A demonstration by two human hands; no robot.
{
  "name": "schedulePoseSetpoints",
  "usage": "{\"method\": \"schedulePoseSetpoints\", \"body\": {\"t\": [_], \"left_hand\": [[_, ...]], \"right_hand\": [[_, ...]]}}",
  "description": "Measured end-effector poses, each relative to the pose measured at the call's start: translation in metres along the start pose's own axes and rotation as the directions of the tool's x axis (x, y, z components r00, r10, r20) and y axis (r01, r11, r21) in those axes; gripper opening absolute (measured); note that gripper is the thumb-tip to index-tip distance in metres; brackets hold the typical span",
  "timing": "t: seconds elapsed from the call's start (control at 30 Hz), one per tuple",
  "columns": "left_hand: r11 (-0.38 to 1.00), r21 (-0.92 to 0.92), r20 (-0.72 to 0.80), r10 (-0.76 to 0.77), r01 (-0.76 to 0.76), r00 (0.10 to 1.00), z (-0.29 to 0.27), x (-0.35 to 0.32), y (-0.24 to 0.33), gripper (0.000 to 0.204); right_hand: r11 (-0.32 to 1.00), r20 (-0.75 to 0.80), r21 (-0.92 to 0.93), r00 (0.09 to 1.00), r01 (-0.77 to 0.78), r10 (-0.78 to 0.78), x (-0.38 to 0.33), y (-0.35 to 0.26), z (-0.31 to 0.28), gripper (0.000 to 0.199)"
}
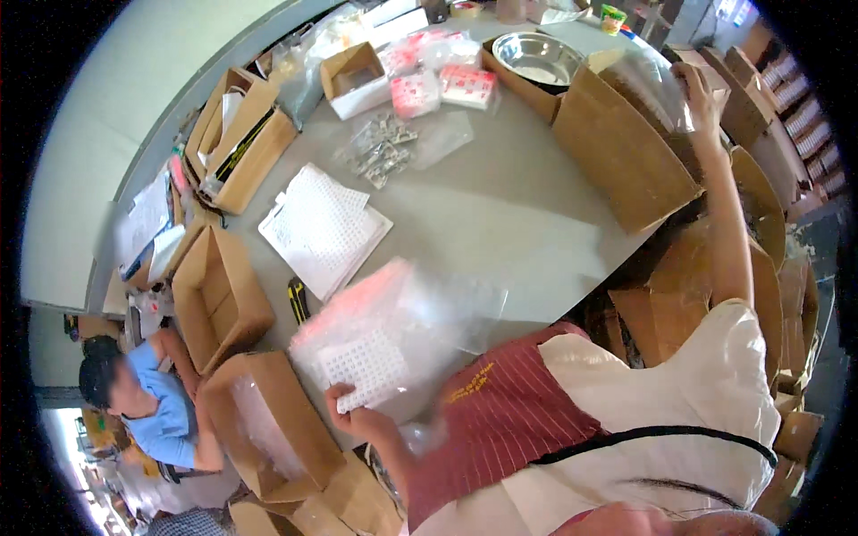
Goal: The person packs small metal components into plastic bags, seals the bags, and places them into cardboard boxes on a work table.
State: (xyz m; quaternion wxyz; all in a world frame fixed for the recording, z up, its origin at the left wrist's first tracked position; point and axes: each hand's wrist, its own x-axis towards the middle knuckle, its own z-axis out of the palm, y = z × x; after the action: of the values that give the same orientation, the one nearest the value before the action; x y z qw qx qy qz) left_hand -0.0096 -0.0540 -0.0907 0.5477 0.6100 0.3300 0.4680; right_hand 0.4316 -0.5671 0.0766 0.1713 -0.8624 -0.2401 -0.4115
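My left hand is closed at the table's near edge on the corner of a small sheet of printed labels. A clear plastic bag with blurred red and white showing through lies against the sheet; whether my fingers also grip it I cannot tell. Stretched out to the far right, my right hand has its fingers closed on a clear plastic bag, above an open cardboard box. Left of centre on the grey table is a stack of printed sheets, with a yellow-and-black utility knife beside it.
Small metal parts in clear bags lie mid-table, near red-and-white packets and a small open box. A steel bowl stands at the back. Open cartons line the left edge, where a person in blue sits.
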Motion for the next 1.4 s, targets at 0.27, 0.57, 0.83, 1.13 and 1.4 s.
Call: {"method": "schedulePoseSetpoints", "body": {"t": [0.27,0.57,0.83,1.13,1.4], "left_hand": [[0.999,-0.010,-0.030,-0.049,0.049,0.998,0.014,0.007,0.007,0.039],[0.985,0.161,0.173,0.035,-0.063,0.984,0.022,0.023,0.017,0.038],[0.943,0.269,0.257,0.125,-0.195,0.958,0.008,0.012,0.043,0.034],[0.992,-0.038,-0.260,-0.128,0.122,0.957,-0.059,-0.009,0.048,0.011],[0.987,-0.107,-0.319,-0.147,0.118,0.936,-0.078,0.002,0.029,0.012]], "right_hand": [[0.941,0.573,-0.323,0.811,0.096,0.114,-0.047,0.183,0.023,0.045],[0.841,0.607,0.410,0.794,-0.354,0.039,0.057,-0.138,0.116,0.046],[0.900,0.715,0.426,0.576,0.091,-0.396,-0.022,-0.218,0.328,0.052],[0.993,0.937,0.105,0.330,0.055,-0.117,-0.031,-0.222,0.339,0.050],[0.806,0.723,0.581,-0.383,-0.114,-0.576,-0.003,-0.273,0.173,0.036]]}}
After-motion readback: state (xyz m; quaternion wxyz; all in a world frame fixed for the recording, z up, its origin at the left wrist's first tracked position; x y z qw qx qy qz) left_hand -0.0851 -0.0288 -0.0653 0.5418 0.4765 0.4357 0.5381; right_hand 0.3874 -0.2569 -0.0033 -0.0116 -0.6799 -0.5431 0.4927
